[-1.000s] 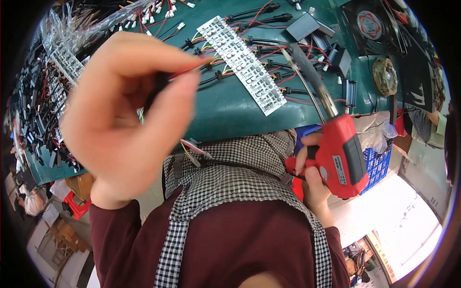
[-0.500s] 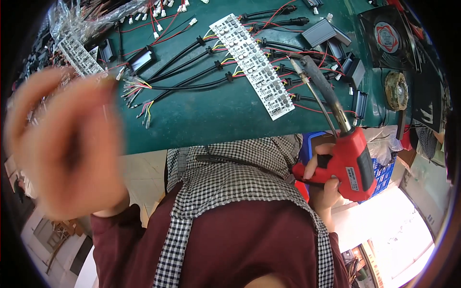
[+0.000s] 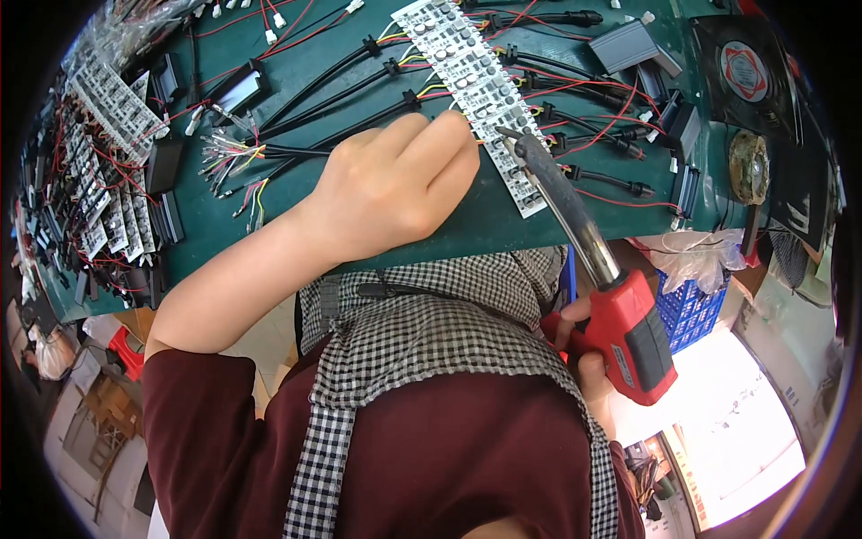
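Note:
My left hand [image 3: 400, 184] is closed, its fingertips pinched together at the left edge of a long white circuit board strip [image 3: 476, 81]. What the fingers hold is hidden behind them; a black cable [image 3: 301, 152] runs in under the hand. My right hand [image 3: 588, 368] grips a red and black soldering gun [image 3: 639, 337] by its handle. The gun's metal barrel slants up to the left, and its tip is over the lower part of the strip, close to my left fingertips. Black cables with coloured wires join both long sides of the strip.
Stacked circuit boards [image 3: 112, 117] and wiring crowd the left of the green table [image 3: 296, 241]. Bare wire ends [image 3: 229, 157] lie beside my left wrist. Grey metal housings [image 3: 624, 47], a black fan [image 3: 745, 72] and a round coil-like thing [image 3: 748, 168] sit at the right.
My left hand has swung from the far left to the strip and closed there. The soldering gun has moved left and slightly down, its tip now over the strip's lower part.

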The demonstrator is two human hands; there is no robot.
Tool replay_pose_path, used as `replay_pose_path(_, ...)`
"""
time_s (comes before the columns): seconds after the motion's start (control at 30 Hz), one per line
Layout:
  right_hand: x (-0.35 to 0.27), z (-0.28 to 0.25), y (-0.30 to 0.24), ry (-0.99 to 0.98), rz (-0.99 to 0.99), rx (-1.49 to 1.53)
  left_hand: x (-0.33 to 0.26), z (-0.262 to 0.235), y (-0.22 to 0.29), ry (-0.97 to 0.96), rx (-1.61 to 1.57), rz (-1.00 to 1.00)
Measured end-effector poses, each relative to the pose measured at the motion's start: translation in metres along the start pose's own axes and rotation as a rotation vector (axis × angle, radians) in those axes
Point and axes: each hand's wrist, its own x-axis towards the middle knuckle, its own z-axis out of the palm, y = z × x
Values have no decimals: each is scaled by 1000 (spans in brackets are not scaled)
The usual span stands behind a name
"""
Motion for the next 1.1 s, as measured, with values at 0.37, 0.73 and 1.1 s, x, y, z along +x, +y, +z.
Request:
replay_pose_path(0.37, -1, -7, 17, -30, -42, -161, 0, -13, 3, -186, -53, -44)
replay_pose_path(0.73, -15, -13, 19, -117, -52, -648, -1, -12, 4, -184, -31, -45)
replay_pose_path(1.1, -9, -3, 15, -16, -166, -481, -3, -9, 4, -135, -58, -57)
